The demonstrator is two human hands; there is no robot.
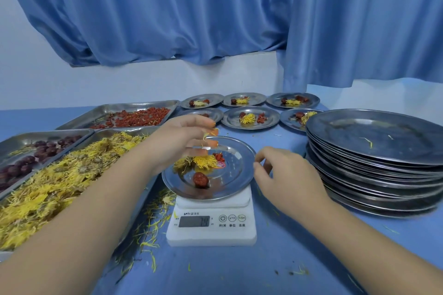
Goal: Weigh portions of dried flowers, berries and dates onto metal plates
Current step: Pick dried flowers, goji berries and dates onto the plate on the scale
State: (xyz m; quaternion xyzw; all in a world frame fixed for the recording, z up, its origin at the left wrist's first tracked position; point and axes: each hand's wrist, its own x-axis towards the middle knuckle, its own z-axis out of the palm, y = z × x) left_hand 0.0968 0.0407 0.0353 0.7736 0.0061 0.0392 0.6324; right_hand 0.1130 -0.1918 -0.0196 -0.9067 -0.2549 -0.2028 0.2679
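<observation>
A food-portioning workroom: blue-covered bench [239, 270], steel trays [134, 104] of dried flowers [60, 187], a digital scale [211, 222], stacked metal plates [374, 175], blue curtains [167, 7].

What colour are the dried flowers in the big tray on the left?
Yellow. The dried flowers show best in the head view, the only one here.
</observation>
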